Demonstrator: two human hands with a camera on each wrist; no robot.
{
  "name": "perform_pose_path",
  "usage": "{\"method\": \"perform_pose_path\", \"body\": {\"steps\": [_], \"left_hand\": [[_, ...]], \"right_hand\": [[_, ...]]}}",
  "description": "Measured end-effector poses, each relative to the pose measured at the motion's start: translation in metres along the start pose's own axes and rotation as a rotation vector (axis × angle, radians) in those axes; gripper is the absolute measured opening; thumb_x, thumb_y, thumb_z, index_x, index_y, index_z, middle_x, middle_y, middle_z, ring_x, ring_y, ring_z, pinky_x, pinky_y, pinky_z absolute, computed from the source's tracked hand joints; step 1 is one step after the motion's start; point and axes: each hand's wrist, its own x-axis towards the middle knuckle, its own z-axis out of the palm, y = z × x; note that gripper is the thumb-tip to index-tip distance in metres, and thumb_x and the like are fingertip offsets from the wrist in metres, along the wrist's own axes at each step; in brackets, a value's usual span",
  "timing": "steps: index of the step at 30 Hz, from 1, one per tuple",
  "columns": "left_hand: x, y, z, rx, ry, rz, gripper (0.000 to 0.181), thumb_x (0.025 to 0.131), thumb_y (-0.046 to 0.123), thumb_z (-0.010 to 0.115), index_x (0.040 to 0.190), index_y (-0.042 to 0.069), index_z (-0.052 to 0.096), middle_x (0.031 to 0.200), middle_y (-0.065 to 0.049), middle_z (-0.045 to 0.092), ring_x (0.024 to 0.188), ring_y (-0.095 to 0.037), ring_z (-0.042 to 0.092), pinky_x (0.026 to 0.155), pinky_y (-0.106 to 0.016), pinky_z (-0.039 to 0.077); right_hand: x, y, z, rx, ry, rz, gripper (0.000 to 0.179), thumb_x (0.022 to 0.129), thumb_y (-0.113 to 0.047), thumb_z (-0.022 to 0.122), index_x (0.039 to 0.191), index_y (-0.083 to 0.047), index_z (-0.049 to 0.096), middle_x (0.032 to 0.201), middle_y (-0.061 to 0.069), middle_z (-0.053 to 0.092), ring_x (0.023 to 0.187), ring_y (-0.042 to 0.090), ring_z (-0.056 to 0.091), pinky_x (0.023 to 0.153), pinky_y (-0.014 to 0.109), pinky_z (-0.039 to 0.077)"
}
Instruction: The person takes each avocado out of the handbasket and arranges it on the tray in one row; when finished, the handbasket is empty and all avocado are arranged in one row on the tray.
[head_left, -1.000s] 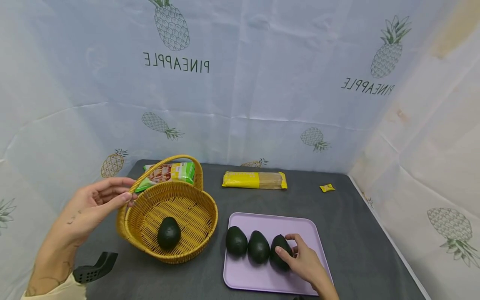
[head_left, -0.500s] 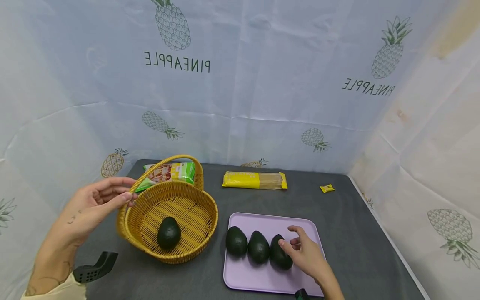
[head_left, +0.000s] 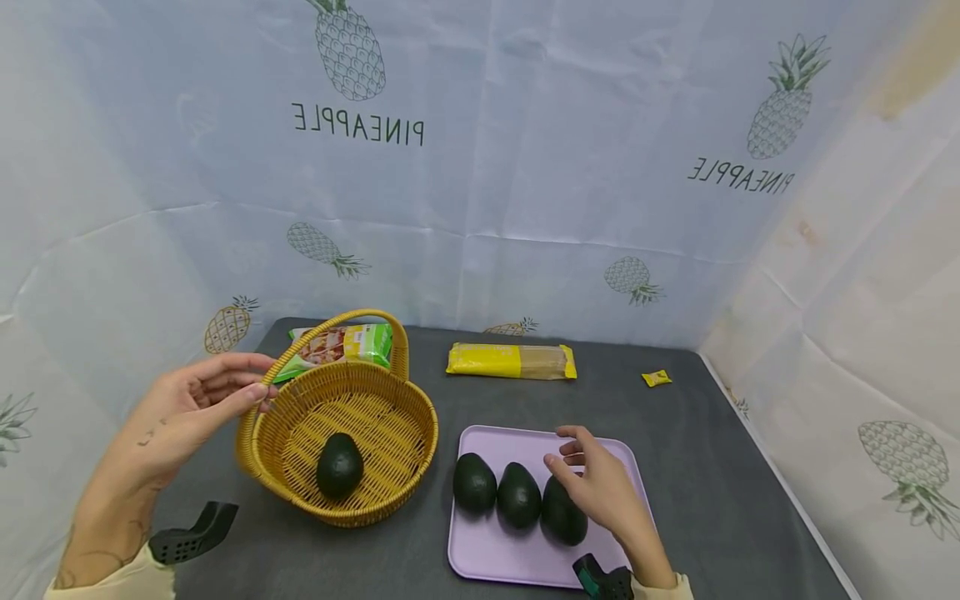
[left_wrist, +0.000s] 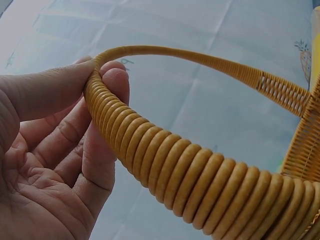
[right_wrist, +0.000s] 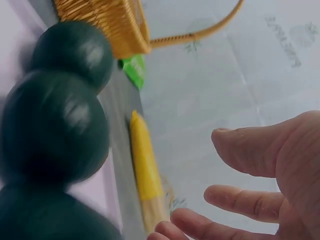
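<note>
My left hand (head_left: 198, 408) pinches the handle (left_wrist: 165, 160) of a yellow woven basket (head_left: 416, 467) between thumb and fingers. One dark green avocado (head_left: 340, 467) lies inside the basket. On the right, a lilac tray (head_left: 480, 562) bears three more avocados in a row: a left one (head_left: 474, 484), a middle one (head_left: 519, 497) and a right one (head_left: 564, 512). My right hand (head_left: 600, 483) hovers above the right avocado and partly covers it in the head view. In the right wrist view its thumb and fingers are spread apart with nothing between them.
Behind the basket lies a green and white food packet (head_left: 360, 343). A yellow packet (head_left: 510, 361) with a clear end sits at the table's back, and a small yellow wrapper (head_left: 656, 378) at the back right. Pineapple-print cloth (head_left: 510, 167) hangs around the grey table (head_left: 720, 483).
My right hand has let go of the right avocado, which stays on the tray, and has risen above it. The left hand and the basket have not moved noticeably.
</note>
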Motion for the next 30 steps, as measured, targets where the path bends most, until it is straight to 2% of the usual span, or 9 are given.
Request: {"method": "perform_pose_path", "body": {"steps": [8, 14, 18, 25, 30], "left_hand": [[0.001, 0.001, 0.001, 0.007, 0.010, 0.001, 0.029, 0.102, 0.002, 0.059, 0.130, 0.001, 0.060, 0.101, 0.000, 0.075, 0.090, -0.014, 0.074, 0.076, -0.025, 0.063], [0.001, 0.001, 0.002, 0.002, 0.012, 0.002, 0.028, 0.101, 0.002, 0.060, 0.129, 0.001, 0.060, 0.100, 0.000, 0.075, 0.088, -0.012, 0.073, 0.076, -0.024, 0.063], [0.000, 0.002, 0.002, 0.041, 0.020, -0.005, 0.028, 0.102, 0.004, 0.060, 0.130, 0.001, 0.060, 0.101, 0.001, 0.075, 0.089, -0.013, 0.074, 0.076, -0.025, 0.063], [0.001, 0.003, 0.003, 0.055, 0.028, -0.011, 0.029, 0.102, 0.005, 0.060, 0.130, 0.000, 0.060, 0.101, 0.001, 0.074, 0.090, -0.015, 0.073, 0.075, -0.025, 0.063], [0.000, 0.003, 0.002, 0.055, 0.026, -0.002, 0.029, 0.102, 0.004, 0.060, 0.130, -0.001, 0.059, 0.100, 0.001, 0.074, 0.089, -0.014, 0.073, 0.075, -0.025, 0.063]], "right_hand": [[0.019, -0.036, 0.011, 0.056, -0.039, -0.130, 0.039, 0.093, -0.026, 0.075, 0.128, -0.014, 0.063, 0.105, 0.009, 0.071, 0.096, 0.022, 0.072, 0.083, 0.046, 0.063], [0.032, -0.065, 0.022, 0.055, -0.128, -0.241, 0.039, 0.096, -0.028, 0.071, 0.131, -0.014, 0.060, 0.110, 0.009, 0.069, 0.098, 0.021, 0.071, 0.084, 0.043, 0.063], [0.043, -0.084, 0.029, 0.048, -0.185, -0.305, 0.039, 0.099, -0.030, 0.067, 0.133, -0.013, 0.059, 0.112, 0.008, 0.068, 0.099, 0.022, 0.070, 0.086, 0.043, 0.061], [0.059, -0.106, 0.045, 0.063, -0.297, -0.350, 0.041, 0.102, -0.033, 0.064, 0.136, -0.011, 0.057, 0.113, 0.012, 0.068, 0.098, 0.022, 0.067, 0.084, 0.040, 0.060], [0.066, -0.116, 0.057, 0.064, -0.339, -0.345, 0.041, 0.101, -0.034, 0.064, 0.136, -0.013, 0.057, 0.110, 0.008, 0.070, 0.094, 0.018, 0.068, 0.081, 0.033, 0.060]]}}
